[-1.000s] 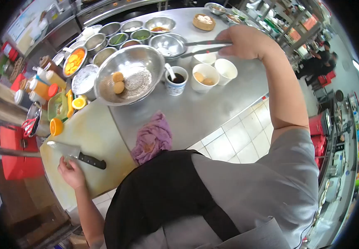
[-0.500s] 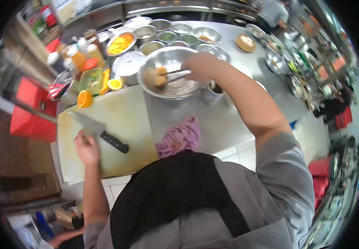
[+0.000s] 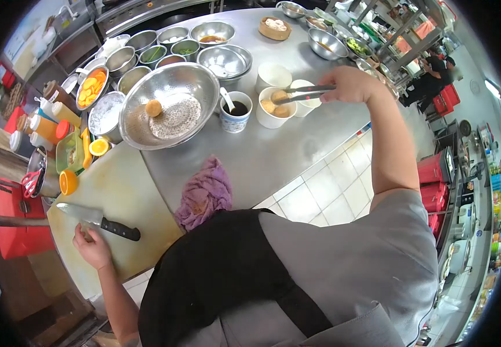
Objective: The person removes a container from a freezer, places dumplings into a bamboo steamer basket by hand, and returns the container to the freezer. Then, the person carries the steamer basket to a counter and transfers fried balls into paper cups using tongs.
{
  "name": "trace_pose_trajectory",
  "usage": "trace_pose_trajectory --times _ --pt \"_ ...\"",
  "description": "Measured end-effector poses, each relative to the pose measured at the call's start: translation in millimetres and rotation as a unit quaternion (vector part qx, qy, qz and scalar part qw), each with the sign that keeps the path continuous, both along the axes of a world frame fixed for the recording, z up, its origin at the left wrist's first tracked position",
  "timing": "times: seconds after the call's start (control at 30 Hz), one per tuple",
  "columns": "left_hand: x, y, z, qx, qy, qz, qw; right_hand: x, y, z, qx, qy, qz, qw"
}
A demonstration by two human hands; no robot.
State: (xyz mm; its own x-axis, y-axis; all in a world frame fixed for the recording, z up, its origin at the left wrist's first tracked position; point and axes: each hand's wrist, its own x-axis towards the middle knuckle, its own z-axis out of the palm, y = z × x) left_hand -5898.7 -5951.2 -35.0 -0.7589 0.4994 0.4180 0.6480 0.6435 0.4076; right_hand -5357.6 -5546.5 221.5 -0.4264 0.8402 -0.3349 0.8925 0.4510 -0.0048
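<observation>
My right hand (image 3: 352, 85) is closed around black tongs (image 3: 314, 91), whose tips reach into a white paper cup (image 3: 272, 122). Several round golden-brown balls (image 3: 268, 106) are in that cup, one of them between the tong tips. A single ball (image 3: 153, 108) lies in the perforated metal bowl (image 3: 195, 81) to the left. On the cutting board (image 3: 117, 182), my left hand (image 3: 92, 247) rests with its fingers loosely apart and nothing in them. Just beyond its fingertips lies a knife with a black handle (image 3: 120, 229); the hand is not holding it.
Two more white cups (image 3: 273, 74) stand beside the filled one. A patterned cup of dark liquid with a white spoon (image 3: 235, 120) is near the bowl. A purple cloth (image 3: 206, 194) lies at the front edge. Metal bowls, bottles (image 3: 45, 127) and cut oranges (image 3: 68, 182) line the back and left.
My right hand has moved the tongs rightward from the metal bowl to the white cup, carrying a ball. My left hand stays on the board by the knife. The view has swung right.
</observation>
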Motion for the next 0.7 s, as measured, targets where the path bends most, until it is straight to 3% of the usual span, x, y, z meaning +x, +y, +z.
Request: trace_pose_trajectory --times 0.13,0.27,0.4,0.53,0.7 --pt "0 -1 -1 0.007 -0.013 -0.008 1.000 0 3 -14 -0.027 -0.026 0.004 0.999" --pt "7 1 7 -0.007 -0.020 0.005 1.000 -17 -1 24 0.022 0.095 -0.004 0.995" --pt "3 -1 -5 0.005 0.013 -0.010 1.000 -68 1 35 0.101 0.145 0.089 0.980" --pt "1 -1 2 0.042 -0.007 -0.012 0.999 -163 -4 17 0.142 0.054 0.172 0.973" --pt "7 0 8 0.049 0.006 0.010 0.999 -246 2 -22 0.103 -0.007 0.238 0.966"
